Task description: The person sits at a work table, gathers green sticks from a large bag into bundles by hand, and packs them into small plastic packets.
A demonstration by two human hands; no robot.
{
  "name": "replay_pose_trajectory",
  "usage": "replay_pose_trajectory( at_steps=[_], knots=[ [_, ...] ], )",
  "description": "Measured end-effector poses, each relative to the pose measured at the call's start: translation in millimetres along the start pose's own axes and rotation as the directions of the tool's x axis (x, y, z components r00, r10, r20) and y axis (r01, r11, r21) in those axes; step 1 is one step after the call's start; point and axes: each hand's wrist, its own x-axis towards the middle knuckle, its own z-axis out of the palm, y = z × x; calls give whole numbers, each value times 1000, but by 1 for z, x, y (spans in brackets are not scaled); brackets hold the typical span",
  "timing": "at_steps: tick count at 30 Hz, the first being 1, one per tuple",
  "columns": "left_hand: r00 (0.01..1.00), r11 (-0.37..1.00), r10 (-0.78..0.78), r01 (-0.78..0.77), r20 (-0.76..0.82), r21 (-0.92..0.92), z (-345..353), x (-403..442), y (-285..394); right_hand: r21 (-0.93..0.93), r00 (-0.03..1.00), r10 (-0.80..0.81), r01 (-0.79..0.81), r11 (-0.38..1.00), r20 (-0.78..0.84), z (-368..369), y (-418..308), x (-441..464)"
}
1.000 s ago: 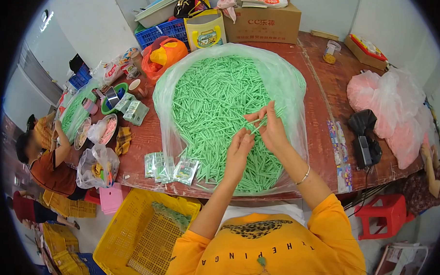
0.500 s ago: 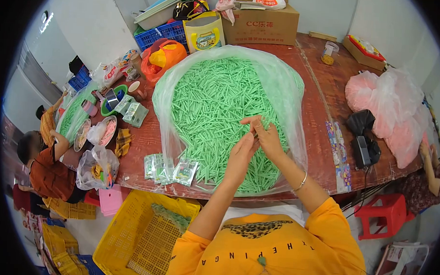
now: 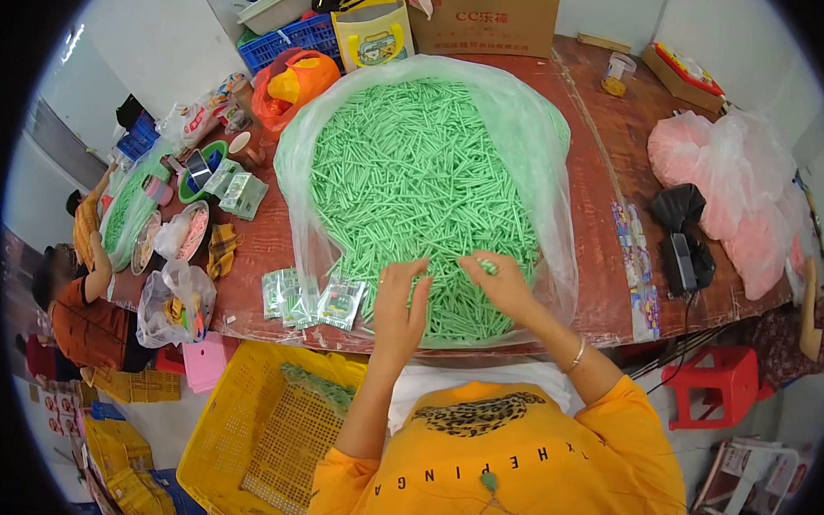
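A large clear plastic bag lies wide open on the table, full of short, thin green sticks. Over the near part of the heap is my left hand, its thumb apart from the fingers and nothing seen in it. To its right, my right hand curls its fingers round a few green sticks, whose ends show at the fingertips. The two hands are apart. Left of the bag's near edge lie several small printed packets, close to my left hand.
A yellow crate stands on the floor at the left front. Bags of pink pieces and a black device lie at right. A cardboard box sits at the back. A co-worker sits at left; a red stool stands at right.
My hands were together over the heap; now they have separated and come nearer to me, the left one moving left. The whole view has shifted slightly.
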Motion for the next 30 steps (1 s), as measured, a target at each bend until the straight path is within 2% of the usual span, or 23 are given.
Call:
replay_pose_trajectory(
  at_steps=[1,2,3,5,9,11,12,14,15,17,19,21,22,23,24,25,26,28,30],
  knots=[
    [998,999,33,-33,-59,17,3,-6,-6,-67,997,-41,37,997,-59,-7,-6,-3],
    [998,1000,26,-25,-60,15,4,-13,-11,-280,993,-85,59,958,-81,-24,-17,-4],
    [999,1000,-22,23,-43,18,5,-21,-13,-282,994,-81,57,958,-77,-33,-18,0],
    [996,997,-78,78,-47,10,10,-26,-15,-667,996,-89,46,744,-31,-44,-18,3],
    [996,996,-91,91,6,19,27,-18,-12,-744,985,-162,68,664,-54,-37,-17,7],
    [998,997,-69,69,9,18,35,-16,-12,-771,955,-242,21,637,-174,-38,-24,24],
    [999,999,-48,48,18,20,38,-16,-12,-770,955,-239,19,638,-174,-38,-22,34],
    [999,999,-41,40,19,20,42,-13,-11,-853,980,-176,9,522,-98,-38,-13,59],
    [999,999,-34,34,16,19,44,-11,-12,-852,978,-181,10,523,-99,-37,-11,66],
    [1000,999,-22,22,7,39,46,-8,-13,-862,997,-55,76,501,56,-33,-7,79],
    [1000,998,-27,26,16,54,44,-7,-13,-829,995,-54,102,551,87,-38,6,84],
    [1000,999,-28,28,1,31,44,-6,-17,-601,964,-265,199,774,-23,-42,14,83],
    [999,998,-54,54,-4,9,43,-4,-19,-411,995,-92,75,908,-23,-44,11,81],
    [997,997,-82,82,-7,-15,42,-3,-21,-413,995,-93,74,908,-25,-46,8,76],
    [998,999,-54,54,-16,3,42,2,-24,-139,995,87,-80,987,50,-46,3,70],
    [999,999,-52,52,-16,1,42,7,-20,130,958,233,-256,958,171,-46,-3,64],
    [997,995,-78,76,-30,-59,40,14,-14,129,959,229,-252,959,168,-42,-7,57],
    [994,988,-104,98,-45,-119,42,26,-8,389,978,113,-175,905,177,-29,-15,39],
    [993,975,-97,80,-73,-207,45,33,-6,409,971,127,-201,890,202,-20,-19,24]
  ],
)
